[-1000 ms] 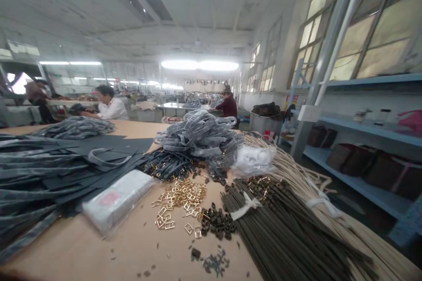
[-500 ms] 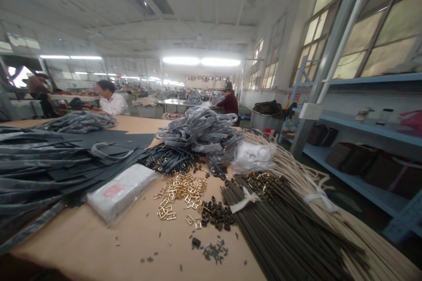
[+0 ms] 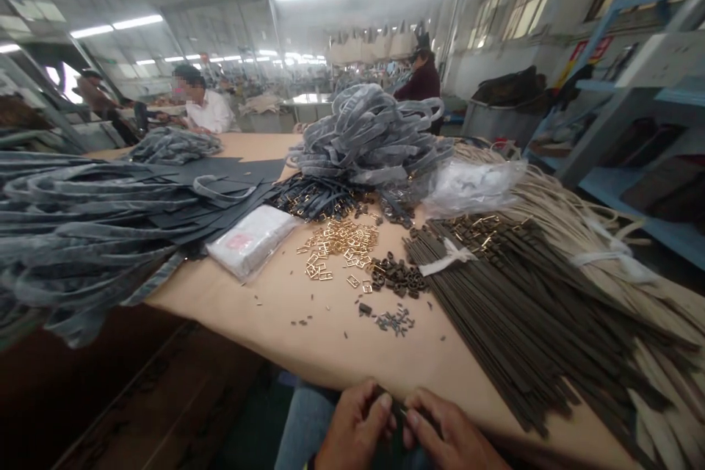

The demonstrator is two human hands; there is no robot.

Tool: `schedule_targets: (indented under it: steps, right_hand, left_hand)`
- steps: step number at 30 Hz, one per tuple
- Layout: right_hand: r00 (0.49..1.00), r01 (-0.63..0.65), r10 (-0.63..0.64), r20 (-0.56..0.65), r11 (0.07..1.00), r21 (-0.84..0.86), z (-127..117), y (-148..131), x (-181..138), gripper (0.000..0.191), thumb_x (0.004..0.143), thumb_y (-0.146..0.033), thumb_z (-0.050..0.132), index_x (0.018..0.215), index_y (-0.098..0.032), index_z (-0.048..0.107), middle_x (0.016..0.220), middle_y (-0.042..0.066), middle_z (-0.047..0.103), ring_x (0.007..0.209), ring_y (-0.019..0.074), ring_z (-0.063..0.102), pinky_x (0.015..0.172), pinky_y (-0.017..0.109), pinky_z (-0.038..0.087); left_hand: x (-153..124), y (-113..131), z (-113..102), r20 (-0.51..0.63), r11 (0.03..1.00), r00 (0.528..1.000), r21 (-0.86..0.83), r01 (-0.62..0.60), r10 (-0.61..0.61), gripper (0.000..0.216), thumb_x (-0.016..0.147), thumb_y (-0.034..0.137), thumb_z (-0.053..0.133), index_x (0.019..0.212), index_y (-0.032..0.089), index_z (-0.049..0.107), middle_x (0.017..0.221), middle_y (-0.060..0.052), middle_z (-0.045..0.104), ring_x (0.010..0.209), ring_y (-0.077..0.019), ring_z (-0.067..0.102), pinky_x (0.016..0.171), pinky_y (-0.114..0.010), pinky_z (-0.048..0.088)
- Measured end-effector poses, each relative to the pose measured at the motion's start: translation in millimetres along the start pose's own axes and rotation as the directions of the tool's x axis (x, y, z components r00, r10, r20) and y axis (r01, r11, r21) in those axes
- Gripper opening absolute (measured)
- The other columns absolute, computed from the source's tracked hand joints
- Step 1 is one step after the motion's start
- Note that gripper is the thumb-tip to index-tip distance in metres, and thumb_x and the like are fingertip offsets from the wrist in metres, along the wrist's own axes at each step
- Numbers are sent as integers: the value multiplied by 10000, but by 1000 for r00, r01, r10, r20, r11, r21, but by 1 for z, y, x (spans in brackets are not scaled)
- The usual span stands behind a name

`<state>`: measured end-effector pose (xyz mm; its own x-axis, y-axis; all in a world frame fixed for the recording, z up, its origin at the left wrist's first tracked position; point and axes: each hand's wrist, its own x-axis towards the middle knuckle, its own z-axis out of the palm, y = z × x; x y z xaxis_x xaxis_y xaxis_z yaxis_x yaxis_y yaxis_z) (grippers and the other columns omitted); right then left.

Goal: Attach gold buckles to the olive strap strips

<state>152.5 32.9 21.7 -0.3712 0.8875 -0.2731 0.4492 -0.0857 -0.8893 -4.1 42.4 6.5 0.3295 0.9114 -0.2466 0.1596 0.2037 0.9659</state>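
My left hand (image 3: 355,426) and my right hand (image 3: 449,429) are close together at the table's front edge, above my lap. Both have curled, pinching fingers. A thin dark strap (image 3: 394,401) shows between the fingertips, held from both sides; most of it is hidden by the fingers. Beyond the hands on the table lie small dark metal-like bits (image 3: 395,320), a heap of dark strap loops (image 3: 397,275) and a pile of gold buckles (image 3: 341,239). A bundle of dark brown straps (image 3: 496,316), tied with a white band (image 3: 449,255), lies to the right.
Grey wrapped straps cover the left side (image 3: 110,198) and form a tall heap (image 3: 363,132) at the back. A white plastic-wrapped packet (image 3: 250,242), a clear bag (image 3: 474,187) and beige cords (image 3: 573,213) lie around. Co-workers sit or stand beyond; blue shelving (image 3: 617,194) is at right.
The view has tilted down, so the table stuff appears higher in the picture. Both my hands, the strap between them and my lap have come into view at the bottom.
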Motion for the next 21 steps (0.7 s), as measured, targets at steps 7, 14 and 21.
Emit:
schedule_targets:
  steps: [7,14,21]
  right_hand:
    - [982,-31,47,-184,995,91,-19,19,27,322,825,-405,323,646,-169,448,556,-25,409,516,107,388,491,222,304]
    - [982,-78,110,-157,977,197,-17,27,29,309,822,-417,331,669,-172,443,533,-44,381,442,83,328,428,206,251]
    - [983,-92,135,-128,951,296,-17,30,34,317,790,-462,383,695,-168,450,561,-33,446,450,75,369,428,196,261]
  left_hand:
    - [67,47,-58,-97,664,940,731,-157,328,220,815,198,352,893,124,544,855,-94,573,781,-163,521,716,-260,395]
    - [141,51,-80,-117,578,967,815,-36,226,103,755,197,483,761,111,540,754,-65,523,690,-167,477,642,-311,381]
    - [152,58,-78,-57,621,987,782,-51,153,92,708,131,509,618,143,500,609,15,502,611,-122,470,600,-263,365]
